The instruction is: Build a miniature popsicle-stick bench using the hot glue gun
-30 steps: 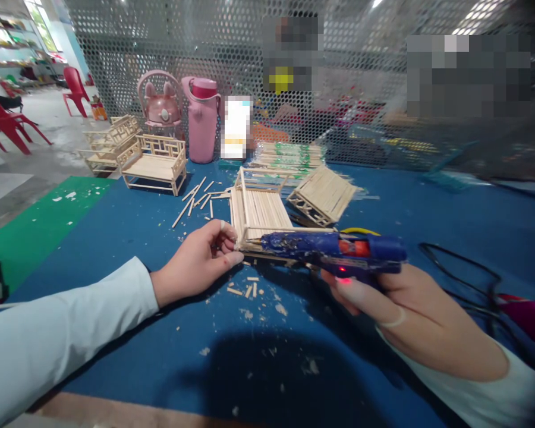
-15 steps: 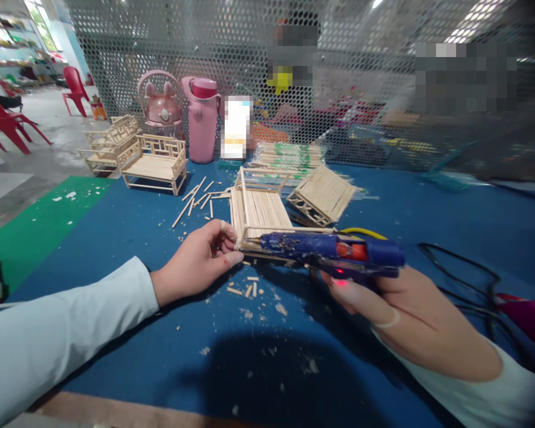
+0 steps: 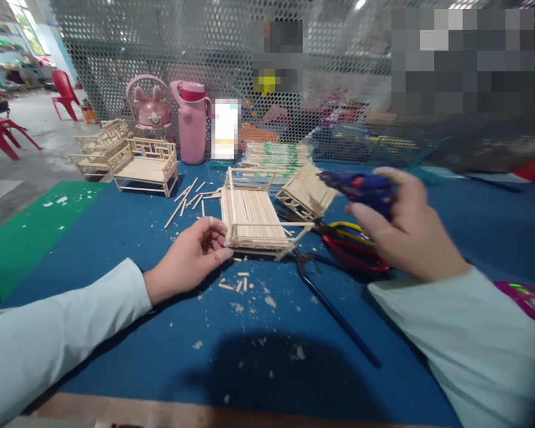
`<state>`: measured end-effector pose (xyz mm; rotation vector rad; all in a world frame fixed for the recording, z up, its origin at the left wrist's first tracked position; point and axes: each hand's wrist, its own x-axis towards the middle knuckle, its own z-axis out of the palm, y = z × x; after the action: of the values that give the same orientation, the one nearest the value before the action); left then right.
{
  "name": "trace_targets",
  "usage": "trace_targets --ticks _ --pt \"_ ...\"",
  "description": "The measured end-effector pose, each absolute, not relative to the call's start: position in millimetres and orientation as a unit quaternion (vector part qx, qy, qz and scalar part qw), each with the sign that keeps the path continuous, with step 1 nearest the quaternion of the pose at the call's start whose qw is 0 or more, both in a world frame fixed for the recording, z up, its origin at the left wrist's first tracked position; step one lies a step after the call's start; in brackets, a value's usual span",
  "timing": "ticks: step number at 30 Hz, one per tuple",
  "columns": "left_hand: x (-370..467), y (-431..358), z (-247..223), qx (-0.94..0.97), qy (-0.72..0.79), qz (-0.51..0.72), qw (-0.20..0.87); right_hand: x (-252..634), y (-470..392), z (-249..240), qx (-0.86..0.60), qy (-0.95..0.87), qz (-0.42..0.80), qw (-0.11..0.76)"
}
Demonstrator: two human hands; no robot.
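With fingers and thumb closed, my left hand [image 3: 189, 258] grips the near left corner of a small bench model [image 3: 249, 208] made of pale wooden sticks. The model has a slatted seat and thin rails, and it stands on the blue tabletop. Up to the right, my right hand [image 3: 419, 235] is wrapped round a dark blue glue gun [image 3: 369, 190], smeared by motion. Its nozzle points left, apart from the bench model and in front of a tilted slatted stick piece [image 3: 310, 190]. Red-and-yellow-handled scissors or cutters [image 3: 361, 252] and dark-handled pliers [image 3: 334, 318] lie below the gun.
Finished-looking stick benches [image 3: 145, 169] stand at the back left. Behind are a pink bottle [image 3: 192, 128], a lit phone [image 3: 225, 128] and bundled sticks [image 3: 276, 156] before a perforated metal screen [image 3: 205, 53]. Loose sticks [image 3: 182, 199] and offcuts [image 3: 238, 282] lie about.
My right hand has lifted the glue gun up and to the right, away from the bench model's front corner, uncovering the pliers and coloured handles. My left hand keeps its hold on the corner.
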<state>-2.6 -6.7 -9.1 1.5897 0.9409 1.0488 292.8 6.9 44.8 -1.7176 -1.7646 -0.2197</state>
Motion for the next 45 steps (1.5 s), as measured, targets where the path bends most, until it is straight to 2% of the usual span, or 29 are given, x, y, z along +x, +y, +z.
trace_targets --ticks 3,6,9,12,14,16,17,23,25,28,30,36,38,42,45 --pt "-3.1 -5.8 -10.8 0.652 0.378 0.441 0.487 283.2 29.1 38.9 -0.718 -0.667 -0.082 0.184" --pt "-2.4 -4.9 -10.9 0.640 0.380 0.467 0.477 281.3 43.8 33.6 -0.712 -0.687 -0.089 0.118" --pt "-0.4 -3.9 -8.6 0.621 0.382 0.496 0.472 281.4 37.0 40.7 -0.692 -0.700 -0.122 0.127" --pt "1.5 -2.6 -5.6 0.614 0.380 0.512 0.465 270.9 2.8 59.8 -0.653 -0.695 -0.201 0.224" --pt "2.2 -1.6 -4.4 0.613 0.379 0.518 0.461 255.1 -24.9 70.2 -0.583 -0.753 -0.147 0.269" --pt "2.7 -0.7 -4.0 0.613 0.377 0.525 0.454 234.5 -45.0 71.6 -0.482 -0.851 0.010 0.210" --pt "2.8 -0.4 -4.0 0.612 0.377 0.529 0.451 223.6 -50.4 68.5 -0.458 -0.870 0.045 0.175" --pt "3.4 0.7 -5.3 0.603 0.371 0.546 0.447 176.7 -53.5 32.5 -0.483 -0.871 -0.043 0.074" --pt "3.5 1.0 -5.5 0.601 0.369 0.546 0.451 171.5 -63.8 27.8 -0.446 -0.889 -0.051 0.087" --pt "3.9 1.6 -4.8 0.598 0.370 0.546 0.455 170.7 -86.4 28.1 -0.388 -0.907 -0.065 0.151" --pt "4.3 2.1 -3.8 0.593 0.371 0.552 0.454 174.2 -96.7 29.8 -0.368 -0.916 -0.050 0.148" --pt "1.9 -1.8 -4.0 0.605 0.387 0.518 0.465 198.5 -97.1 38.1 -0.398 -0.915 0.063 -0.025" --pt "-0.5 -4.5 -6.4 0.624 0.404 0.484 0.462 209.9 -94.8 45.9 -0.399 -0.908 0.117 -0.052" --pt "-4.8 -8.1 -10.2 0.644 0.433 0.443 0.448 237.5 -79.8 71.3 -0.415 -0.881 0.226 -0.024" --pt "-5.1 -8.8 -10.2 0.649 0.439 0.430 0.449 248.7 -61.1 85.9 -0.445 -0.862 0.244 0.017"
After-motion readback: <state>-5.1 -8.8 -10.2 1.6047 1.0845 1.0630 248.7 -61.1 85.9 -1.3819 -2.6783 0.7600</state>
